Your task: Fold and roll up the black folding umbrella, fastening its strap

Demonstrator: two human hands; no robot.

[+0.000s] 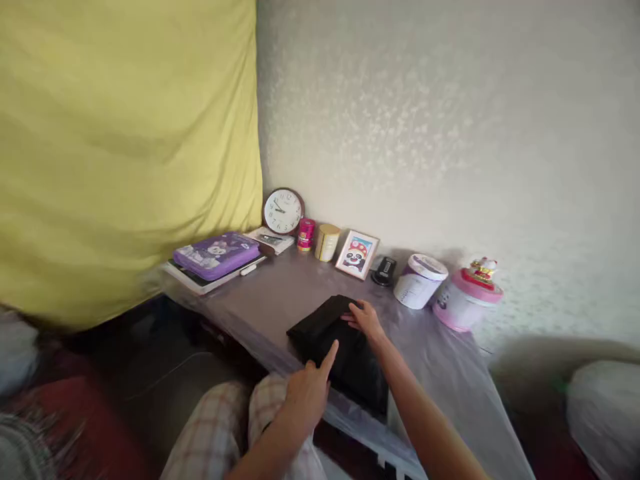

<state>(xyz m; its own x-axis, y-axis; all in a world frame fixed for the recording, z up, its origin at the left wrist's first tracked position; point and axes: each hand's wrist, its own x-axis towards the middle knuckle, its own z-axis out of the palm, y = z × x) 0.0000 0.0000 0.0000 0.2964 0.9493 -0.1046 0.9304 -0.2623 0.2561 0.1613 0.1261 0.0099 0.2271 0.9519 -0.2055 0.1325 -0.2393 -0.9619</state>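
A dark, flat black fabric item (pixel 325 323) with folds and a flap-like layer lies on the table, its near side at the front edge. Whether it is a bag or a garment I cannot tell. At its near left edge my left hand (pixel 309 390) is closed, one digit stretched over the fabric and the other fingers curled out of sight. My right hand (pixel 365 319) rests on the upper right part, fingers spread and touching the fabric.
A purple case (pixel 217 255) lies on a white-edged board (pixel 200 285) at the left. Along the wall stand a clock (pixel 283 211), a pink can (pixel 306 235), a yellow tin (pixel 327 243), a panda picture (pixel 357 255), a black device (pixel 384 271) and two tubs (pixel 417 287).
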